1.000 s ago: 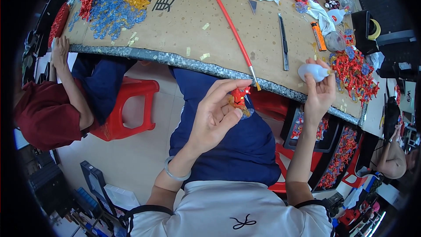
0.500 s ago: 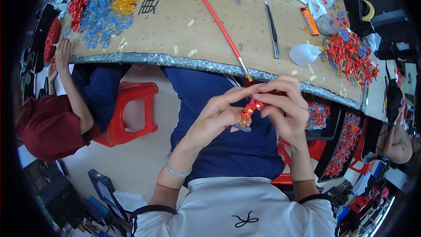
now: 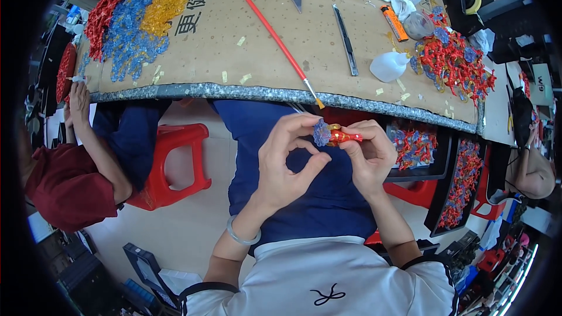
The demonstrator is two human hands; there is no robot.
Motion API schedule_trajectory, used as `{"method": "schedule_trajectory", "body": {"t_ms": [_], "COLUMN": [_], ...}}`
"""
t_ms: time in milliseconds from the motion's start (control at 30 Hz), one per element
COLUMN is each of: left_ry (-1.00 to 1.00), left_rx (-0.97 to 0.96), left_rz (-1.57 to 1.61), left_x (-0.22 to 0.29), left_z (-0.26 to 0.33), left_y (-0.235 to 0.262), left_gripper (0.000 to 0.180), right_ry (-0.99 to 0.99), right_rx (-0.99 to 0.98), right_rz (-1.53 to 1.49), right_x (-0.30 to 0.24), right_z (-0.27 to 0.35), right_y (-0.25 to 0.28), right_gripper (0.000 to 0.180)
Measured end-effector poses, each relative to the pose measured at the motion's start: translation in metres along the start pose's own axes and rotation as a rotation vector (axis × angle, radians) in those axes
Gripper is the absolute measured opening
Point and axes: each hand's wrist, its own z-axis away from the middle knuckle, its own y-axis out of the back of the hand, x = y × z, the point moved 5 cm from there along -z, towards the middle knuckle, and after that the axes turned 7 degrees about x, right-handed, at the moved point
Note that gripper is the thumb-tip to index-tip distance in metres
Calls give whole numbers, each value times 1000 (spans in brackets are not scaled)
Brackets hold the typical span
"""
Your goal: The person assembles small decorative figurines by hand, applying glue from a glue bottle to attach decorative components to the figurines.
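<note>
A small red figurine [image 3: 346, 136] with gold details lies on its side in front of my lap, a gold-yellow translucent ring-like piece beside it. A clear blue flower-shaped piece [image 3: 321, 133] sits at its left end. The thumb and fingers of my right hand [image 3: 373, 155] pinch the figurine's right end. My left hand [image 3: 287, 161] is curved open, its index fingertip at the blue piece and its thumb apart below. On the table's front edge a red-handled paintbrush [image 3: 281, 50] rests, its bristles poking out just beyond the hands.
The brown-covered table [image 3: 205, 64] holds a craft knife [image 3: 345, 41], white squeeze bottle [image 3: 389, 67], orange tube [image 3: 394, 23] and heaped red-and-blue pieces [image 3: 453, 61]. Blue pieces [image 3: 132, 41] are sorted at left. Filled trays [image 3: 459, 187] stand right. A person in maroon [image 3: 76, 187] sits left, near a red stool [image 3: 175, 164].
The figurine has been turned sideways, its blue piece now at the left. My left thumb has moved away from it, and my hands have lowered slightly. The view has shifted a little.
</note>
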Motion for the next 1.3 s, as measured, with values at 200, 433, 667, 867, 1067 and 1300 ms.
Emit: {"method": "schedule_trajectory", "body": {"t_ms": [200, 433, 667, 867, 1067, 1300], "left_ry": [-326, -409, -442, -454, -498, -504], "left_rx": [195, 255, 291, 307, 316, 297], "left_rz": [-427, -467, -469, -525, -492, -482], "left_x": [10, 16, 19, 17, 26, 13], "left_z": [4, 7, 8, 5, 6, -7], "left_y": [-3, -7, -7, -9, -8, 2], "left_gripper": [23, 21, 22, 22, 19, 20], "right_ry": [74, 205, 210, 228, 185, 174], "right_rx": [37, 78, 90, 89, 87, 80], "right_rz": [58, 36, 3, 7, -49, -94], "right_x": [-9, -16, -20, -22, -24, -8], "right_z": [14, 19, 19, 17, 17, 4], "right_y": [-5, -10, -13, -12, -14, -26], "right_gripper": [19, 21, 18, 19, 17, 17]}}
